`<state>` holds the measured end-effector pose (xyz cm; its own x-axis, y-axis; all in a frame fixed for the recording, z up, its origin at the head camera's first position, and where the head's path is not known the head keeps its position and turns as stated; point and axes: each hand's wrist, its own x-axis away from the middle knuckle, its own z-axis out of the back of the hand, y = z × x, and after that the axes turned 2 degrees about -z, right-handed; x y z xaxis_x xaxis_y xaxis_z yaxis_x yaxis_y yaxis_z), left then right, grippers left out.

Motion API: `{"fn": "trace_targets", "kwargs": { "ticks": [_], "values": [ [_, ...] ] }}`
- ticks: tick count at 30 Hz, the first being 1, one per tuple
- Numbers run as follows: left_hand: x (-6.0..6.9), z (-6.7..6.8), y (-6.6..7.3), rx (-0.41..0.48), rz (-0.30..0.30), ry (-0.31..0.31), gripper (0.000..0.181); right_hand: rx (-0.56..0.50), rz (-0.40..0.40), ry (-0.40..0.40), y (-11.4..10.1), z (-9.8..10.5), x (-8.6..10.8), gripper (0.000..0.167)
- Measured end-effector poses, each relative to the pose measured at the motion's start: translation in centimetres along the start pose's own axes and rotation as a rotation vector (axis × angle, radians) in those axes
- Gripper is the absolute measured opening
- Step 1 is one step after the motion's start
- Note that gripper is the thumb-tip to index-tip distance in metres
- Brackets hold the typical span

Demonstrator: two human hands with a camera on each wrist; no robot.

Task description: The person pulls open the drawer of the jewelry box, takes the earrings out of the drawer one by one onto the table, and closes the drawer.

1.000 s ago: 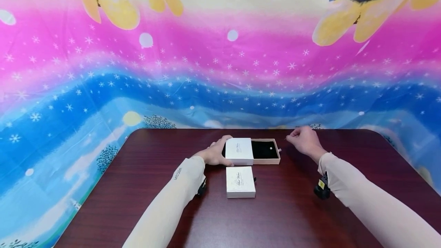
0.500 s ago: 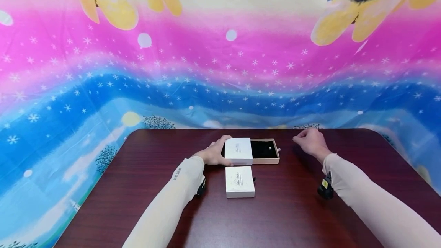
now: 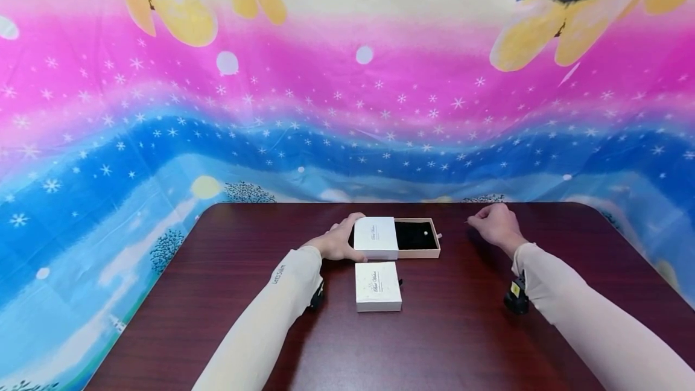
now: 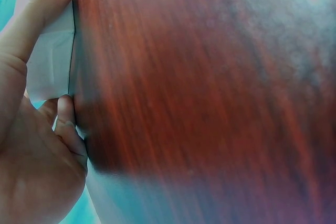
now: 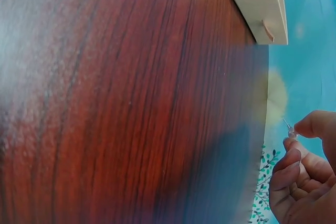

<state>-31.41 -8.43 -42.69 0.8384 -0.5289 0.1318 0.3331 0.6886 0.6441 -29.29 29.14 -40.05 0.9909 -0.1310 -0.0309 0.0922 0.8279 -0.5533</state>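
At the back of the table, a white slide-out box (image 3: 376,238) has its tray (image 3: 419,254) pulled partway out to the right. On the tray's black lining (image 3: 411,235) sits one small pearl-like stud. My left hand (image 3: 339,242) grips the box's left end, thumb along the near side in the left wrist view. Right of the box, my right hand (image 3: 496,225) is raised over the table. Its thumb and forefinger pinch a tiny stud earring (image 5: 292,131) with a thin pin, clearest in the right wrist view; the fingertips partly hide it.
A second, smaller white box (image 3: 378,286) lies closed just in front of the first, with a dark tab on its right. Both rest on a dark red wooden table (image 3: 434,330). A printed cloth (image 3: 347,107) hangs behind the table's back edge.
My right hand has moved a little to the right, away from the tray, still pinching the stud earring. The left hand and both boxes have kept their places.
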Motion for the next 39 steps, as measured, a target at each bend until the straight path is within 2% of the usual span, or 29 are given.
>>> {"fn": "trace_targets", "kwargs": {
  "ticks": [8,19,24,39],
  "values": [
    [0.1,0.1,0.1,-0.005,0.009,0.002,0.101,-0.005,-0.032,-0.046,0.2,0.2,0.0,0.031],
    [0.1,0.0,0.1,-0.011,-0.001,0.0,0.1,-0.001,-0.034,-0.086,0.9,0.2,0.1,0.031],
    [0.0,-0.1,0.0,-0.029,0.001,-0.003,0.1,0.017,-0.037,-0.09,1.4,0.0,0.0,0.031],
    [0.1,0.1,0.1,-0.001,-0.01,-0.001,0.101,0.037,-0.012,-0.095,2.2,0.0,0.1,0.027]
  ]
}}
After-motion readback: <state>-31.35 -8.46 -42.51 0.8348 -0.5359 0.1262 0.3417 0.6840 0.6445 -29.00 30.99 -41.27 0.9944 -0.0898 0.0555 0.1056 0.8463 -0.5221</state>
